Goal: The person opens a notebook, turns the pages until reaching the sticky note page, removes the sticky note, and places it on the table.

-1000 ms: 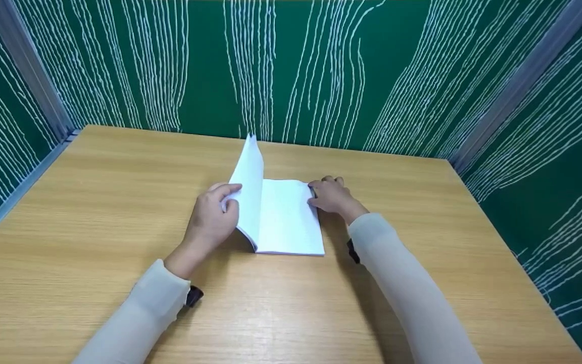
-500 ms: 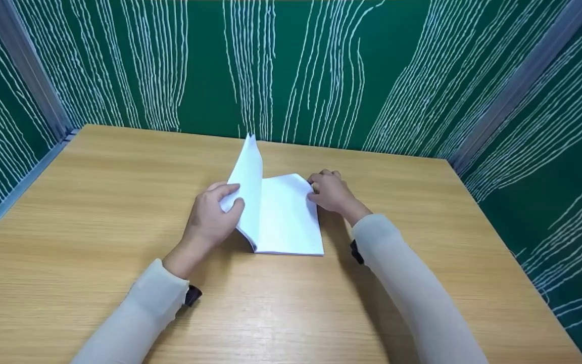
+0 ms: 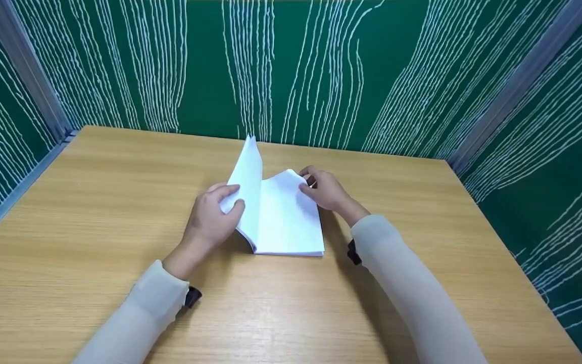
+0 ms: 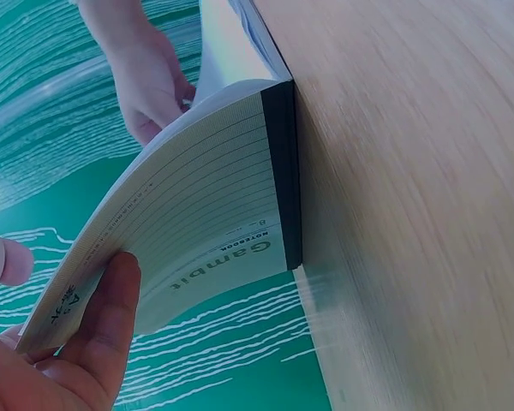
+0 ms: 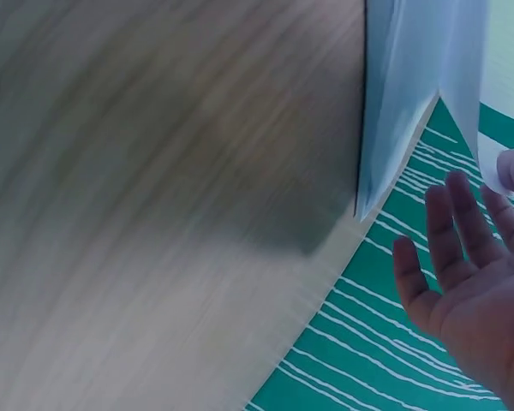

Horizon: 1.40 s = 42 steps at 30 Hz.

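An opened notebook (image 3: 290, 222) with white pages stands in the middle of the table. In the left wrist view its cover (image 4: 210, 197) carries ruled lines, the print "Gambit NOTEBOOK" and a black spine. My left hand (image 3: 210, 215) grips the raised left half, thumb on the page side and fingers behind the cover. At the far right corner, my right hand (image 3: 327, 189) pinches a page (image 5: 464, 60) between thumb and forefinger. That page's corner is lifted and bent up, apart from the sheets below. In the right wrist view the other fingers are spread.
The wooden table (image 3: 94, 202) runs back to a green wall (image 3: 205, 65) with wavy white lines. Metal posts (image 3: 513, 86) stand at the corners. Each wrist bears a dark device (image 3: 193, 297) below a light sleeve (image 3: 139, 313).
My right hand has moved slightly left and away from me, lifting the right page's far corner, which lay flat before. My left hand keeps its grip on the raised half.
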Available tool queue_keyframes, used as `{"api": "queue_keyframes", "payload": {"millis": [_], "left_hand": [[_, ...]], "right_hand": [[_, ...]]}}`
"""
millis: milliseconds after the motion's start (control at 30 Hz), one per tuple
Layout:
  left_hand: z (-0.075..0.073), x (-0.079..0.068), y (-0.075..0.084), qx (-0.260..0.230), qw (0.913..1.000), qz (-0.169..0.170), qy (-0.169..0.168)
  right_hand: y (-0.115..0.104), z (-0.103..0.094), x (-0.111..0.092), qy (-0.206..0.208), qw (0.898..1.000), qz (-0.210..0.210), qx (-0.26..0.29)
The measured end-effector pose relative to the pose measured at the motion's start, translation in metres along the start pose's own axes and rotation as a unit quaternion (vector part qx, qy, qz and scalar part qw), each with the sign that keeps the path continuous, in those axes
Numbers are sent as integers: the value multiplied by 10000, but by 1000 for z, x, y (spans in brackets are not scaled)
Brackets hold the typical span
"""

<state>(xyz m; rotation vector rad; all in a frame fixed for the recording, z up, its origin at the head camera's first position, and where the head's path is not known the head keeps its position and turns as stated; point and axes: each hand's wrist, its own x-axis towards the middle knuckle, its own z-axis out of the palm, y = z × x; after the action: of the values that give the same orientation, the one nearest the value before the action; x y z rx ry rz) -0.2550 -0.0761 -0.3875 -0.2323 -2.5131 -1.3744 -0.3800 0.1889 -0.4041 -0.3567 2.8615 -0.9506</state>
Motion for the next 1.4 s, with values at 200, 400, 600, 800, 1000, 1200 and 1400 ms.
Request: {"api": "queue_keyframes", "payload": {"millis": [200, 400, 600, 800, 1000, 1200, 1400], "left_hand": [[0, -1, 0, 37, 10000, -8, 34], [0, -1, 0, 22, 10000, 0, 58], [-1, -1, 1, 13, 9999, -12, 114], [-1, 0, 1, -11, 10000, -71, 27], [1, -1, 0, 0, 9999, -105, -12], [2, -1, 0, 72, 10000, 10, 59], [3, -1, 2, 122, 9998, 137, 69]], "right_hand": [[-4, 3, -2, -197, 9990, -140, 374], [-6, 6, -5, -223, 9970, -499, 539], [-12, 7, -8, -452, 9949, -686, 593], [-21, 12, -11, -854, 9932, -580, 538], [-32, 14, -16, -955, 9929, -664, 246], [-43, 16, -19, -1064, 9903, -888, -18], [-49, 18, -19, -1196, 9806, -1479, -470]]}}
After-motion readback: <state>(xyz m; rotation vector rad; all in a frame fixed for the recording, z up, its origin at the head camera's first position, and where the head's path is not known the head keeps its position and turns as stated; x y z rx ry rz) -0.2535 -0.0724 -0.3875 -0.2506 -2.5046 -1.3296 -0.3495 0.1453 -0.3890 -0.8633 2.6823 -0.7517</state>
